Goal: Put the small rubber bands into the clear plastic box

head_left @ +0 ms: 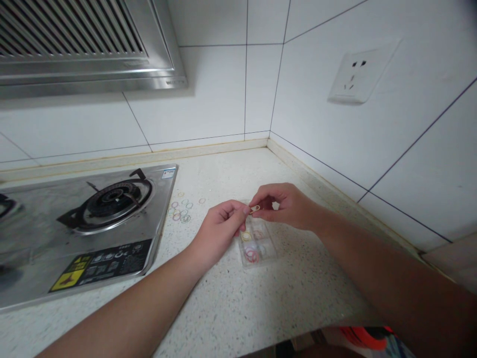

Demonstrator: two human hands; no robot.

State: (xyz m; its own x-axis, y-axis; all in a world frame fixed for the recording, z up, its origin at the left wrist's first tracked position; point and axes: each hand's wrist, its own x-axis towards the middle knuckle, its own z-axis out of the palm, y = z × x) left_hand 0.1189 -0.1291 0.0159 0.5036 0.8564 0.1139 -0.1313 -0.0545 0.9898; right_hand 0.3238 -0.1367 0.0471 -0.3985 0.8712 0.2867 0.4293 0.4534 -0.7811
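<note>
My left hand (pixel 219 228) and my right hand (pixel 285 204) meet above a small clear plastic compartment box (pixel 257 246) on the speckled countertop (pixel 238 303). Both hands pinch one small yellowish rubber band (pixel 255 208) between their fingertips, stretched a little between them. The box holds small coloured rubber bands sorted in its cells: yellow ones in one cell, red and pink ones in another. A loose scatter of small coloured rubber bands (pixel 181 211) lies on the counter to the left of my hands, close to the stove edge.
A steel gas stove (pixel 85 223) with a black burner (pixel 114 196) fills the left of the counter. A range hood (pixel 82 44) hangs above it. White tiled walls form a corner behind, with a wall socket (pixel 357 74) on the right wall.
</note>
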